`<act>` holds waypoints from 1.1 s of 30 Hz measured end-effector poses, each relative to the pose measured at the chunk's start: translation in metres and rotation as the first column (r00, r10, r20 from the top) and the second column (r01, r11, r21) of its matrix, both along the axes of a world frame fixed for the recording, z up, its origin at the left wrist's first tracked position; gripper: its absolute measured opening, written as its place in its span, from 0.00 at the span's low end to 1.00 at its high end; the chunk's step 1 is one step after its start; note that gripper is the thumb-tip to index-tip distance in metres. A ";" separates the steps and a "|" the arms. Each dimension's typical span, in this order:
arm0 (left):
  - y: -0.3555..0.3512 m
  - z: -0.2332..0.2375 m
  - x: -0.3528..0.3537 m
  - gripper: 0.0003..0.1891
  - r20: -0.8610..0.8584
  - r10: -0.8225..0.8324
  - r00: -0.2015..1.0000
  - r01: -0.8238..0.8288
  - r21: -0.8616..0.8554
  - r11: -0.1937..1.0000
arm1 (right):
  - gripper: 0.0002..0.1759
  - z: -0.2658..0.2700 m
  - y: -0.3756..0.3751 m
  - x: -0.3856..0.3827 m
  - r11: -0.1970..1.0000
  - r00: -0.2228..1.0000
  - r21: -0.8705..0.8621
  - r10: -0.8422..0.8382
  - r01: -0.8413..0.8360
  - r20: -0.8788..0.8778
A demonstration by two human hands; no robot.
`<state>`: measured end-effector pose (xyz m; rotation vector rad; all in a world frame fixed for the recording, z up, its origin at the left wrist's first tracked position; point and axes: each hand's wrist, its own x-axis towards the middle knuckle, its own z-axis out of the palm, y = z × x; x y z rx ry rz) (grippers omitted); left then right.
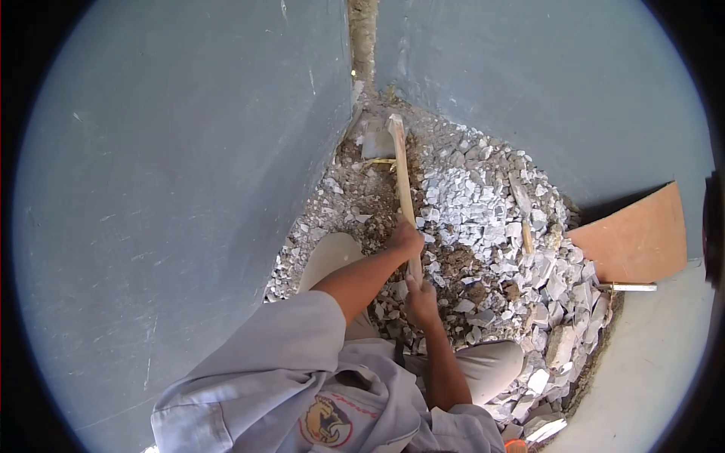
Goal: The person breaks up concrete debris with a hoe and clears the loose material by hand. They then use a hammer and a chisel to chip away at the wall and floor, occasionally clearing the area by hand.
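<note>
A hoe with a pale wooden handle (402, 177) reaches forward from me over the rubble. Its flat grey blade (377, 141) lies on the dirt near the wall corner, to the left of the handle's far end. My left hand (408, 237) is wrapped round the handle at about its middle. Closer to my body, my right hand (421, 300) grips the lower part of the same handle. Broken white and grey rubble (468, 204) covers the floor around the tool, with brown soil beneath the handle.
Grey-blue walls stand on the left (174, 166) and right (544, 83), meeting at a rough broken strip (363, 38). A curved orange-brown sheet (634, 238) leans at the right. Larger chunks (560, 346) lie along the pale floor edge. My knees flank the handle.
</note>
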<state>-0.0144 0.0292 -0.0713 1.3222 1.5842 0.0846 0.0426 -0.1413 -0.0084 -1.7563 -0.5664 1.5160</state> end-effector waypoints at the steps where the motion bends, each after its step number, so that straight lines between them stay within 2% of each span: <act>1: 0.011 0.008 0.006 0.40 0.016 0.053 0.998 -0.053 -0.018 0.998 | 0.18 0.016 -0.010 0.009 0.999 0.996 -0.016 0.043 -0.042 0.076; 2: 0.023 0.016 0.011 0.39 0.032 0.109 0.994 -0.108 -0.038 0.993 | 0.18 0.033 -0.019 0.016 0.996 0.984 -0.038 0.090 -0.086 0.151; 5: 0.037 0.072 0.003 0.37 0.176 0.212 0.961 -0.193 -0.121 0.974 | 0.19 0.095 -0.059 0.027 0.986 0.980 -0.146 0.110 -0.086 0.167; 8: 0.024 0.061 0.031 0.36 0.271 0.267 0.925 -0.237 -0.141 0.961 | 0.16 0.134 -0.107 0.046 0.990 0.969 -0.130 0.085 -0.056 0.231; 9: 0.016 0.061 0.045 0.33 0.302 0.297 0.906 -0.275 -0.113 0.955 | 0.15 0.141 -0.118 0.053 0.989 0.968 -0.147 0.060 -0.025 0.242; 11: 0.007 0.050 0.072 0.27 0.338 0.309 0.889 -0.314 -0.040 0.948 | 0.13 0.172 -0.140 0.074 0.973 0.985 -0.208 -0.066 0.099 0.159; 12: 0.000 0.045 0.082 0.25 0.349 0.311 0.884 -0.329 -0.008 0.944 | 0.12 0.187 -0.153 0.085 0.978 0.979 -0.195 -0.033 0.073 0.201; 13: -0.009 0.048 0.089 0.22 0.432 0.359 0.828 -0.347 -0.108 0.932 | 0.12 0.199 -0.167 0.096 0.982 0.970 -0.184 -0.007 0.053 0.244; 14: -0.018 0.052 0.094 0.20 0.504 0.416 0.757 -0.359 -0.213 0.909 | 0.14 0.206 -0.186 0.104 0.973 0.966 -0.181 -0.097 0.142 0.238; 15: -0.030 0.053 0.100 0.18 0.558 0.480 0.677 -0.359 -0.318 0.877 | 0.14 0.219 -0.207 0.116 0.968 0.924 -0.201 -0.068 0.153 0.377; 16: -0.050 0.050 0.113 0.16 0.584 0.452 0.674 -0.371 -0.260 0.891 | 0.12 0.241 -0.213 0.120 0.961 0.908 -0.201 -0.094 0.190 0.409; 17: -0.071 0.078 0.118 0.13 0.536 0.510 0.673 -0.351 -0.375 0.858 | 0.10 0.237 -0.246 0.143 0.983 0.864 -0.133 -0.041 0.124 0.502; 18: -0.096 0.086 0.129 0.09 0.580 0.570 0.582 -0.354 -0.450 0.820 | 0.09 0.246 -0.259 0.160 0.972 0.830 -0.205 0.021 0.114 0.558; 20: -0.131 0.118 0.143 0.08 0.528 0.604 0.597 -0.212 -0.623 0.753 | 0.09 0.257 -0.304 0.190 0.981 0.724 -0.181 0.077 0.067 0.686; 22: -0.168 0.115 0.165 0.11 0.576 0.562 0.593 -0.125 -0.624 0.771 | 0.10 0.270 -0.347 0.216 0.987 0.551 -0.159 0.130 0.006 0.825; 23: -0.180 0.133 0.166 0.12 0.555 0.592 0.584 -0.064 -0.696 0.715 | 0.07 0.287 -0.360 0.217 0.994 0.409 -0.089 0.109 -0.068 0.906; 24: -0.181 0.159 0.158 0.13 0.584 0.519 0.624 0.069 -0.704 0.707 | 0.10 0.297 -0.368 0.228 0.940 0.416 -0.322 0.251 0.110 0.874; 25: -0.195 0.162 0.164 0.13 0.613 0.569 0.548 0.115 -0.729 0.675 | 0.11 0.300 -0.379 0.237 0.963 0.401 -0.240 0.173 0.122 0.900; 26: -0.198 0.179 0.164 0.12 0.639 0.555 0.532 0.173 -0.724 0.668 | 0.12 0.301 -0.391 0.246 0.979 0.383 -0.152 0.091 0.133 0.919; 28: -0.191 0.214 0.158 0.11 0.745 0.580 0.329 0.263 -0.663 0.701 | 0.13 0.287 -0.435 0.291 0.953 0.566 0.124 -0.265 0.275 0.781; 29: -0.177 0.226 0.160 0.10 0.808 0.503 0.309 0.246 -0.578 0.778 | 0.13 0.308 -0.396 0.265 0.989 0.283 -0.146 0.133 0.026 0.950; 30: -0.155 0.235 0.163 0.09 0.862 0.417 0.289 0.226 -0.485 0.845 | 0.14 0.302 -0.379 0.252 0.994 0.402 -0.044 -0.001 0.103 0.916; 32: -0.102 0.248 0.159 0.13 0.960 0.238 0.147 0.106 -0.255 0.961 | 0.25 0.254 -0.353 0.240 0.953 0.589 0.131 -0.273 0.273 0.760; 33: -0.071 0.253 0.151 0.16 0.979 0.155 0.131 0.011 -0.158 0.987 | 0.28 0.204 -0.342 0.231 0.955 0.534 0.245 -0.296 0.165 0.792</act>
